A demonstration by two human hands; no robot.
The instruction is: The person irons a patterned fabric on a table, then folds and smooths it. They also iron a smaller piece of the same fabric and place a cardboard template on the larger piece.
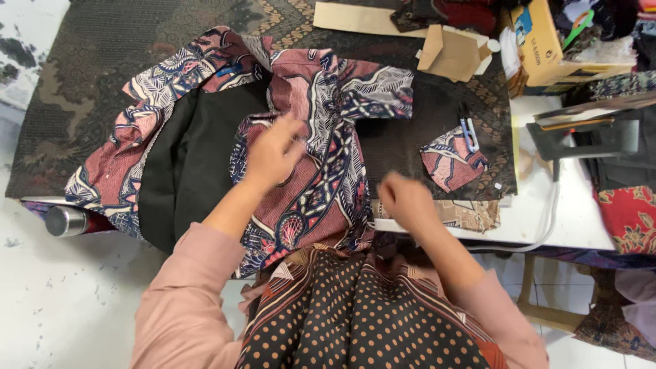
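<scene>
A pink, navy and white patterned batik shirt [321, 123] with black lining [198, 150] lies spread on a dark patterned table cover [96, 61]. My left hand [273, 152] presses on the shirt's front panel near the collar, fingers bent, possibly pinching something small. My right hand [404, 198] hovers in a blur at the table's near edge, just right of the shirt's hem, and whether it holds anything cannot be made out. A small cut piece of the same fabric [451, 162] lies to the right with blue-handled snips [469, 133] on it.
Cardboard pattern pieces [451, 51] and a cardboard box [547, 48] sit at the far right. A sewing machine part [588, 137] stands on the white surface to the right. A metal flask [65, 220] lies at the left edge. More fabrics are piled around.
</scene>
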